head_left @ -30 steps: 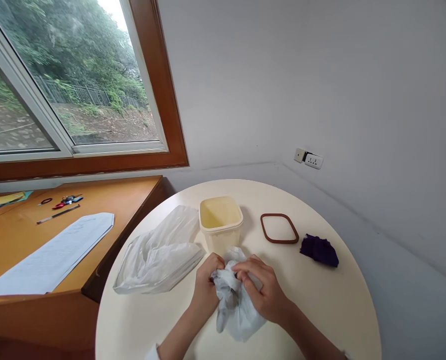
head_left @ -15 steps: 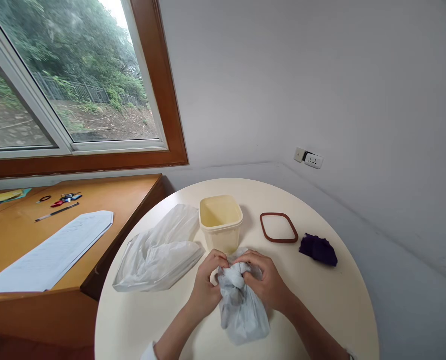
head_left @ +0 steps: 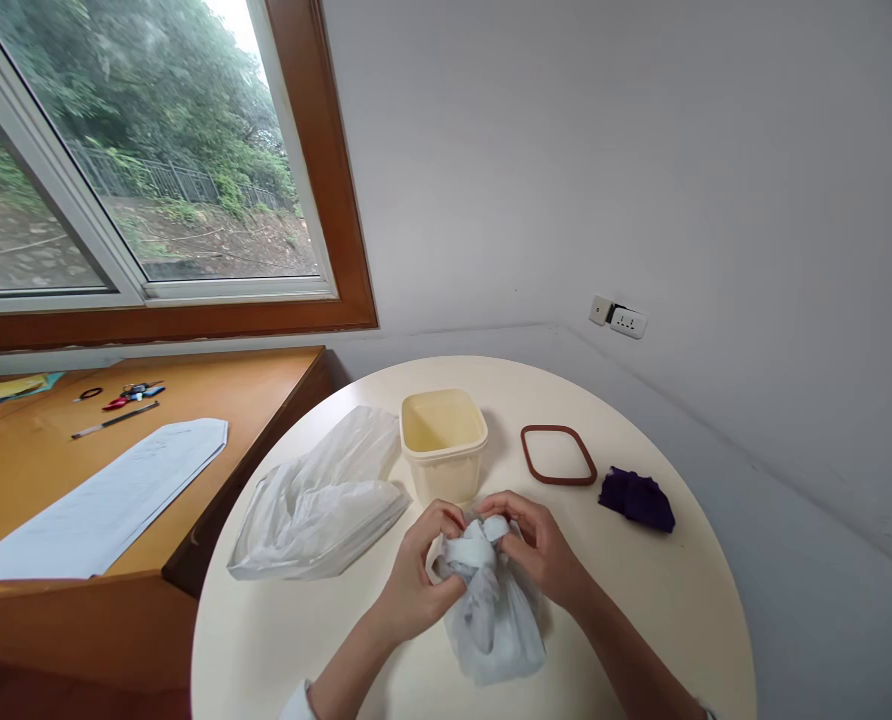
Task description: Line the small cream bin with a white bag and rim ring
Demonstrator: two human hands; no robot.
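- Nearest you: bluish-white bag [head_left: 502, 645], near-middle of the round desk [head_left: 656, 600], full end seemingly resting on it. Contents: can't tell.
- Risk there: if the film splits, whatever's inside could spill toward you.
- Axis: long way runs roughly away from you. Rounded bottom points at you and a touch right; knot [head_left: 474, 552] is the far end, a touch left. Loose tail hangs from the knot back toward you.
- Your left hand [head_left: 425, 578]: thumb and fingers pinched on the knot's left side. Right hand [head_left: 536, 545]: pinched on the tuft at its right.
- Main risk: thin film tearing at the knot, from nails digging in or too hard a pull. Uneven tension could also cinch it or let it slip.
- Translucent bag [head_left: 318, 525]: crumpled flat, left of your left hand; an outward jerk could drag it.
- Yellow tub [head_left: 446, 478]: upright, open, just beyond your fingers. Looks light, so a knuckle bump might shove it.
- Purple cloth [head_left: 637, 500]: bunched, out right, clear of your hands.
- Red-brown ring [head_left: 566, 482]: flat, between tub and cloth, farther back. Low risk.
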